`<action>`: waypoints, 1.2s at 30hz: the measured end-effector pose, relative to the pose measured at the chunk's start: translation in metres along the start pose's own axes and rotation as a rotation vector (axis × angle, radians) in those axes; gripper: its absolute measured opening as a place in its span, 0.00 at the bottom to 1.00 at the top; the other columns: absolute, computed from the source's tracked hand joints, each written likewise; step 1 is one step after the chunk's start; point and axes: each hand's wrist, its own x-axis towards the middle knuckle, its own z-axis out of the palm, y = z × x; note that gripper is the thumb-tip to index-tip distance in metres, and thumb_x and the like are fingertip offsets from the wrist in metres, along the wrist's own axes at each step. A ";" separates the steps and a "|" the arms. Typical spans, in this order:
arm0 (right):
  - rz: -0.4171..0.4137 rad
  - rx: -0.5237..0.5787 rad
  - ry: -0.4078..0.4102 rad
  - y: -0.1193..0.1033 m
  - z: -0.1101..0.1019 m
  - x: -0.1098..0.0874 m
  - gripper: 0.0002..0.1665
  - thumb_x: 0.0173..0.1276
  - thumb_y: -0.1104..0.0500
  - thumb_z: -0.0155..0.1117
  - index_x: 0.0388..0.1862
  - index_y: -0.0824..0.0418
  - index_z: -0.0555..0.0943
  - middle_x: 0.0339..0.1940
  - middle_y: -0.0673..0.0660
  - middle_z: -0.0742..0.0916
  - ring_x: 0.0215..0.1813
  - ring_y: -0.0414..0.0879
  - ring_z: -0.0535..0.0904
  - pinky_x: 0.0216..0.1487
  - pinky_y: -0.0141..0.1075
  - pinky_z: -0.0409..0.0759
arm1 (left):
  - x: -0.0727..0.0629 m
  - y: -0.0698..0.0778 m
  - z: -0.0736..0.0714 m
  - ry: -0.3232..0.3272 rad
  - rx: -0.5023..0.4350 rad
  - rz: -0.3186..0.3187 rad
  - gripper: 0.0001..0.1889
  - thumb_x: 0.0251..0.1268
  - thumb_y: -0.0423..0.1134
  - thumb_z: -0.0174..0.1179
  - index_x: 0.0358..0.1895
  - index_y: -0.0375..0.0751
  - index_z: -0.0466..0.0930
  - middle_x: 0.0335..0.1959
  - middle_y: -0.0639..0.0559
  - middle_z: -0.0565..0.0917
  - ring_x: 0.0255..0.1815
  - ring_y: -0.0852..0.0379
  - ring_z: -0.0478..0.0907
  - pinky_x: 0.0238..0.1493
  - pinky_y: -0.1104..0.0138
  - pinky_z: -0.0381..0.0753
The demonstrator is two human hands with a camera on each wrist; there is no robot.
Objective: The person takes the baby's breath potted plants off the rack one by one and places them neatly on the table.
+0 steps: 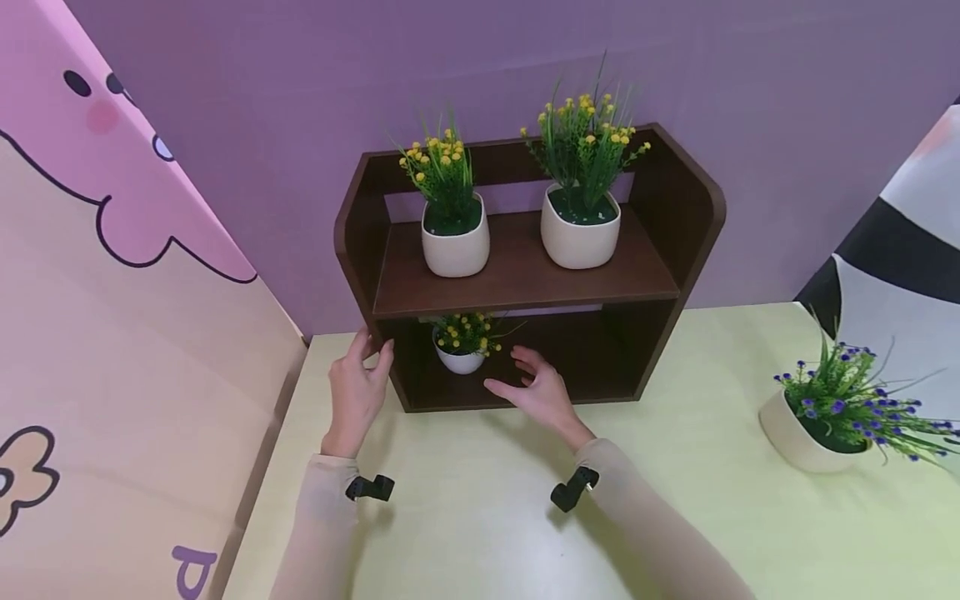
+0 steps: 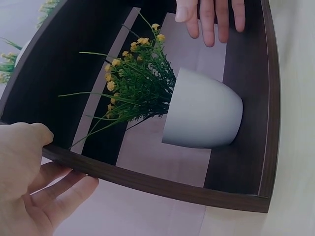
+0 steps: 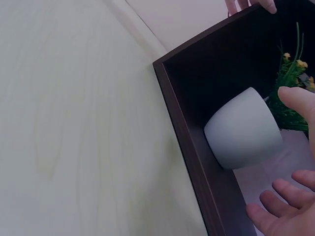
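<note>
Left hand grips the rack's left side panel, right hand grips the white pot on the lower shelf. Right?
Not quite: the right hand isn't gripping the white pot on the lower shelf; the head view shows it open, with a gap between. The left hand does grip the left side panel.

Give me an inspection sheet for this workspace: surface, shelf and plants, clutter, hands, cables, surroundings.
Surface: pale tabletop under the shelf.
Job's things: dark brown two-tier shelf; left yellow-flowered plant and right yellow-flowered plant up top; small yellow-flowered plant below, white pot; purple-flowered plant on the tabletop, far right.
Clutter: nothing seen.
Hands: left hand grips the shelf's left side; right hand open, apart from the lower pot.
Cables: nothing seen.
Surroundings: purple backdrop; cartoon-printed panel at left.
</note>
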 end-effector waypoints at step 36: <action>-0.001 -0.083 0.046 -0.009 0.053 0.051 0.52 0.58 0.43 0.84 0.77 0.57 0.69 0.71 0.59 0.83 0.75 0.58 0.79 0.76 0.53 0.75 | 0.002 -0.006 -0.002 0.008 -0.015 0.015 0.09 0.73 0.36 0.67 0.51 0.37 0.85 0.44 0.32 0.92 0.34 0.36 0.92 0.33 0.44 0.90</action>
